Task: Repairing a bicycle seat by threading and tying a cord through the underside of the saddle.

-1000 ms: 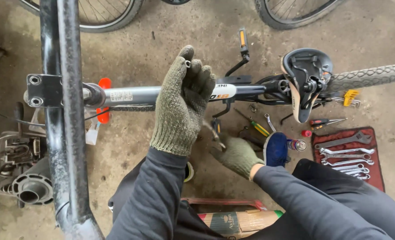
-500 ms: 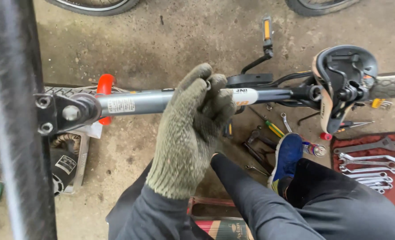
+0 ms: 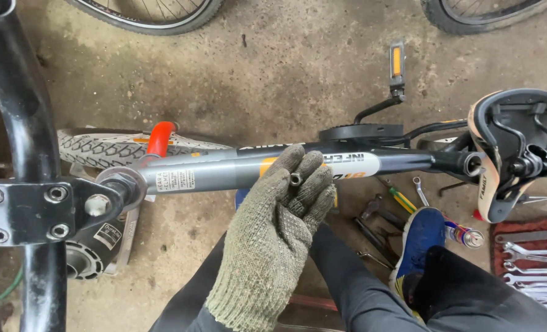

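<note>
My left hand (image 3: 273,240) wears a knitted olive-green glove and is raised palm-up in front of a grey bicycle frame tube (image 3: 218,173). A small metal nut (image 3: 295,179) is pinched at its fingertips. The tube lies level and is clamped at its left end in a black repair-stand bracket (image 3: 30,212). A dark sleeve (image 3: 353,283) runs from the lower right up behind the gloved hand. My right hand itself is hidden.
A black saddle (image 3: 513,154) sits at the tube's right end, with a pedal (image 3: 396,61) above it. Spanners lie on a red cloth (image 3: 531,258) at the right. More tools and a screwdriver (image 3: 399,198) are beside a blue shoe (image 3: 421,237). Bicycle wheels (image 3: 156,12) are at the top.
My right hand left the tools on the floor and went behind the left hand. My left hand turned so the nut shows at its fingertips. The view shifted left along the frame.
</note>
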